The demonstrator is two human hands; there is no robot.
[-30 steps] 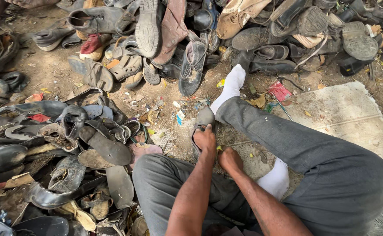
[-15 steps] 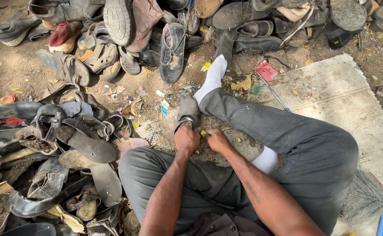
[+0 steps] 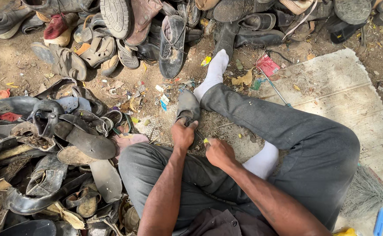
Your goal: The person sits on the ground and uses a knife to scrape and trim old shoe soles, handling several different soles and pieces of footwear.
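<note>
Shoe [image 3: 188, 107], grey and worn, lies on the dirt at the centre of the frame, just beside the white-socked foot [image 3: 213, 72]. Heaps of old shoes [image 3: 69, 140] fill the left side and top edge; a pale mat [image 3: 331, 91] lies at right. Left hand [image 3: 183, 135] closes its fingers on the shoe's near end. Right hand [image 3: 217, 152], fingers curled shut, pinches a small yellow-handled tool [image 3: 206, 141] beside it.
</note>
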